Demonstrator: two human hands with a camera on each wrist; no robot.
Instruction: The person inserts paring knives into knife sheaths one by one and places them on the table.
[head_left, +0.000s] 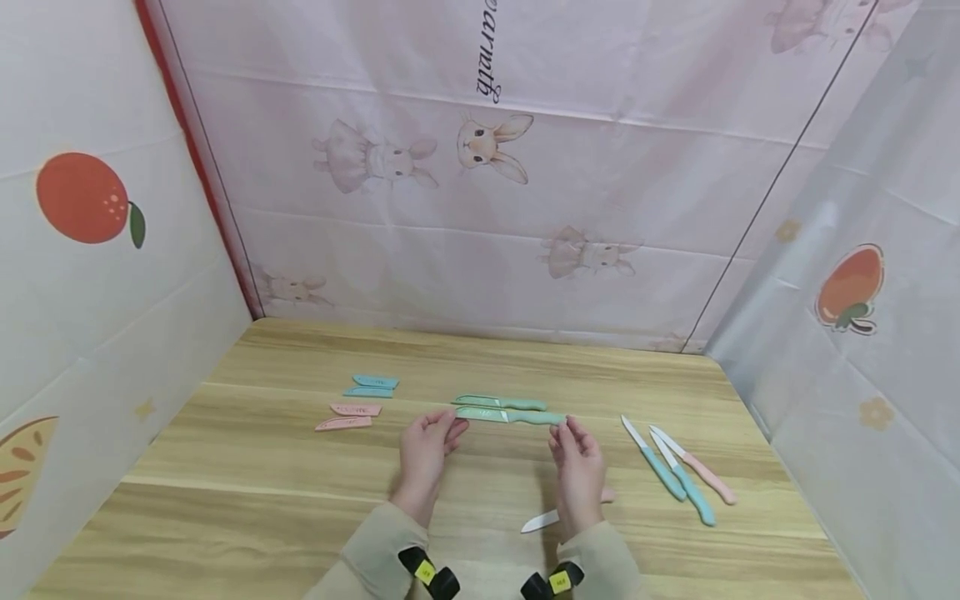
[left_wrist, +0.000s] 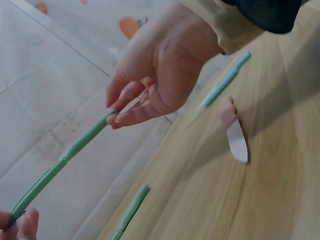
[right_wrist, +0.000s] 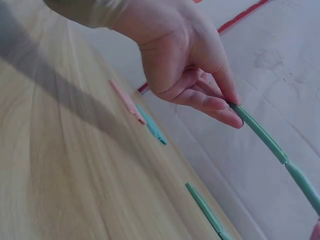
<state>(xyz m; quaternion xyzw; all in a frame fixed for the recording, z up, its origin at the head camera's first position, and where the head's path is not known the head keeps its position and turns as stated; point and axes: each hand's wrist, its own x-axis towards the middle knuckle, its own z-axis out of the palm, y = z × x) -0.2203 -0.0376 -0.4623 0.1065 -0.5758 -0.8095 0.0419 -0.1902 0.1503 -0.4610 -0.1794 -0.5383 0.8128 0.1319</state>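
A green knife in its green sheath [head_left: 483, 413] is held level just above the tabletop, near the middle in the head view. My left hand [head_left: 427, 454] pinches the tip of the sheath between thumb and fingers. The end of the green handle [left_wrist: 87, 137] is pinched by my right hand [head_left: 577, 467]. Just behind it lies a second sheathed green knife [head_left: 525, 404]. Under my right wrist, partly hidden, rests a knife with a white blade [head_left: 540, 522] and a pink handle [left_wrist: 228, 112].
On the right lie two blue-handled knives [head_left: 663, 475] and a pink-handled knife [head_left: 712, 479], blades bare. Two blue sheaths [head_left: 375, 382] and two pink sheaths [head_left: 356, 410] lie at the left on the wooden table [head_left: 247, 467]. Printed cloth walls [head_left: 420, 275] stand around it.
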